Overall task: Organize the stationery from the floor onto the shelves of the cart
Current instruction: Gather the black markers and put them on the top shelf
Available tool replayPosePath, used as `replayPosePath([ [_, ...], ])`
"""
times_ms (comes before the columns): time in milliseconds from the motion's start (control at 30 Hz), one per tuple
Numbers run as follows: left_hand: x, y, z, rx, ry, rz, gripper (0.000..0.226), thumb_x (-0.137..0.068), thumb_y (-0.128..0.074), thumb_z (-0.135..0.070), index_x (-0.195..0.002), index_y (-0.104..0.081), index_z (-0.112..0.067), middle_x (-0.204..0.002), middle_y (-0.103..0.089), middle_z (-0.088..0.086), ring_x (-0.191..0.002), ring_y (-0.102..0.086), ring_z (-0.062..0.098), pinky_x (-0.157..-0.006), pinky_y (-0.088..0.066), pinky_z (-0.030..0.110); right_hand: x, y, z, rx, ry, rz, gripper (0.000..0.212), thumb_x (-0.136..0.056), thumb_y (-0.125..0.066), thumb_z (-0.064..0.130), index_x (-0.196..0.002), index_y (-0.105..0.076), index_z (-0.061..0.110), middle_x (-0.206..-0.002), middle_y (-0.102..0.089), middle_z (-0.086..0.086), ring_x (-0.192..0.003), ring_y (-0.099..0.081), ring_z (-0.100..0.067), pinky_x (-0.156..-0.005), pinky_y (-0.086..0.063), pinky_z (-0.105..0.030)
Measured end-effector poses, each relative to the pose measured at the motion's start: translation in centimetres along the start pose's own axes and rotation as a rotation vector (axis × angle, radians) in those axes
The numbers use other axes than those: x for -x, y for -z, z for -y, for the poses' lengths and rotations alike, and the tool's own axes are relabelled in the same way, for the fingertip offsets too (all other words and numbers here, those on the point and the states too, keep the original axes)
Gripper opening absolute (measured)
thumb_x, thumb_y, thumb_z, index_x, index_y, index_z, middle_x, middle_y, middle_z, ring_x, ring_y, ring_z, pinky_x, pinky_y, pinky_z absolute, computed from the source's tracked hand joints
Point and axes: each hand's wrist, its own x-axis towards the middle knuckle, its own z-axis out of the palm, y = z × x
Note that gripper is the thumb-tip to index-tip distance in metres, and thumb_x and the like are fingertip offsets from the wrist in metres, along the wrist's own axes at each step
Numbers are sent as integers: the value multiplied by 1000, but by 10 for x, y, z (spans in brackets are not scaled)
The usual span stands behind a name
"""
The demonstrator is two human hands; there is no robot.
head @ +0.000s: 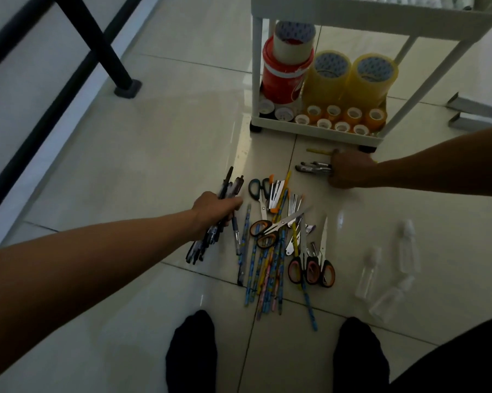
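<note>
Pale glossy tiles (142, 154) fill my view, with bare floor left of the pile. My left hand (215, 212) grasps a bundle of dark pens (208, 236); my right hand (349, 170) is clenched around a few more pens (314, 167) just before the white cart (318, 133). Between them lie patterned pencils (267, 273) and five scissors I can count (273, 228). Three clear bottles (392, 268) lie to the right. On the cart's bottom shelf I count two big yellow tape rolls (352, 78) and a red one (281, 78).

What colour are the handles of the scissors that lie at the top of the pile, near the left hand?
Dark teal-blue handles, seen in the head view, beside the left hand.
</note>
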Motion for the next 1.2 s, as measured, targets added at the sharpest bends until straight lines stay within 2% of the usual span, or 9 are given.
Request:
replayPosePath([
  [133,4,4,0,0,32,-8,47,-59,-72,-39,-87,-68,0,-78,-75,16,-78,-76,27,-87,-60,43,4,-19,4,-64,114,-137,28,-88,-62,29,-105,-61,7,-84,-57,-7,-74,-58,-25,-63,-52,-32],
  [300,14,4,-5,-2,13,-25,45,-63,-75,-29,-97,-68,0,-81,-75,19,-76,-76,31,-80,-62,52,11,-31,20,-188,300,-255,22,-89,-63,30,-101,-60,12,-87,-66,-10,-69,-56,-22,-60,-45,-31],
  [400,22,4,-6,-11,26,-41,49,-59,-74,-29,-99,-68,-1,-74,-74,16,-74,-76,31,-78,-62,51,25,-25,44,-296,587,-158,20,-88,-69,32,-100,-64,17,-83,-65,2,-71,-62,-16,-65,-48,-27],
  [500,27,8,-11,-48,30,-78,58,-54,-72,-36,-101,-66,-3,-89,-73,20,-87,-73,34,-82,-61,51,44,-22,74,-188,913,-29,21,-89,-69,38,-101,-68,21,-80,-61,11,-67,-56,-4,-61,-40,-14],
  [600,30,17,-9,-47,60,-120,61,-56,-69,-36,-106,-65,-3,-94,-73,21,-92,-72,34,-84,-61,50,59,-29,103,25,1098,75,25,-85,-69,31,-108,-68,22,-93,-67,2,-80,-62,-15,-66,-46,-26],
  [733,34,28,5,-45,101,-161,43,-66,-70,-32,-98,-67,-3,-84,-76,15,-80,-75,27,-79,-62,48,72,-39,130,296,1298,86,42,-83,-70,23,-124,-65,22,-115,-61,-7,-92,-61,-25,-67,-30,-25],
  [900,44,31,21,-64,134,-171,42,-68,-73,-33,-98,-65,-4,-83,-75,11,-75,-75,22,-77,-63,46,69,-48,155,358,1350,45,55,-88,-64,24,-141,-48,26,-134,-44,-4,-65,-52,-20,-61,-39,-32],
  [1033,45,32,26,-76,136,-176,29,-72,-75,-29,-88,-66,-7,-66,-74,5,-60,-74,15,-65,-63,33,59,-42,176,502,1298,18,40,-91,-60,19,-131,-52,16,-127,-49,-9,-76,-62,-28,-61,-38,-33],
  [1200,43,39,29,-93,118,-190,28,-72,-75,-29,-86,-68,-5,-63,-74,1,-58,-74,14,-66,-63,34,58,-38,182,695,1358,-14,34,-95,-56,15,-127,-48,7,-122,-50,-14,-77,-63,-32,-60,-40,-37],
])
